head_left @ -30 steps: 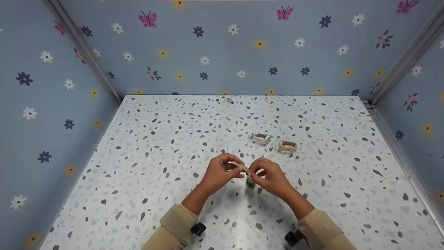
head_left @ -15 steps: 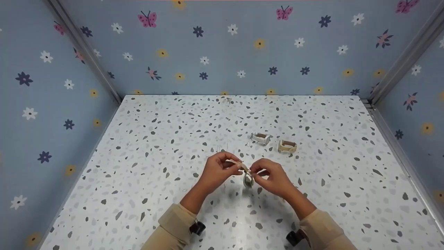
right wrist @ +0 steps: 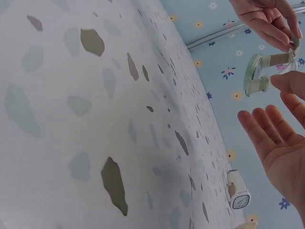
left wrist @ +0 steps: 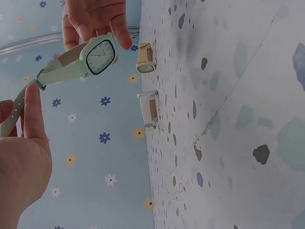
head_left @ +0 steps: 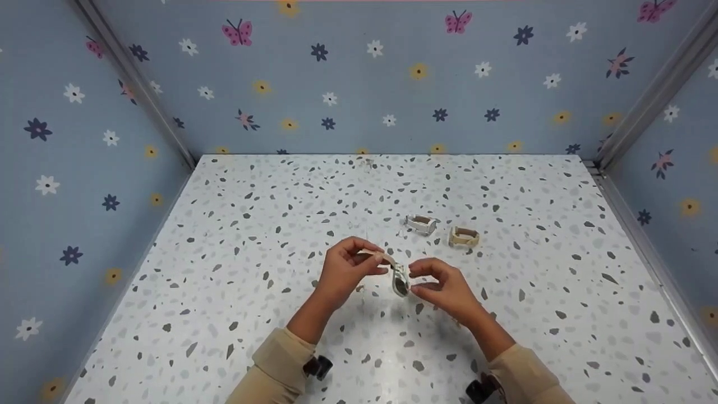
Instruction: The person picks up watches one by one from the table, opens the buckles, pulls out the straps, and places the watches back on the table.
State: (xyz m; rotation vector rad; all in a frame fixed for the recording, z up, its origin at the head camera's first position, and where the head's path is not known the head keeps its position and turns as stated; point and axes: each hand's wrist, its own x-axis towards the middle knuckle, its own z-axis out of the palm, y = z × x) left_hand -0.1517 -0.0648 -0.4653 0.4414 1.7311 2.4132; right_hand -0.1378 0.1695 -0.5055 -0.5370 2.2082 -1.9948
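Note:
A pale green wristwatch [left wrist: 98, 56] hangs above the table, its square dial facing the left wrist camera. My left hand [head_left: 343, 274] pinches the free end of its strap between thumb and fingers. The strap [left wrist: 64, 74] passes through a buckle [left wrist: 40, 80] and forms a loop. Beside the dial is my right hand [head_left: 446, 289], fingers spread and relaxed, holding nothing. In the right wrist view its fingers [right wrist: 267, 126] extend below the watch, with the thumb [right wrist: 288, 82] close to the strap.
Two more watches stand on the speckled white table [head_left: 252, 224] beyond my hands: a white watch [head_left: 420, 224] and a beige watch [head_left: 464, 237]. Blue flower-patterned panels [head_left: 359, 73] enclose the table at the back and both sides.
My right hand has let go of the watch near the buckle, and its fingers have spread. My left hand has shifted slightly left and away from me, and more of the watch shows.

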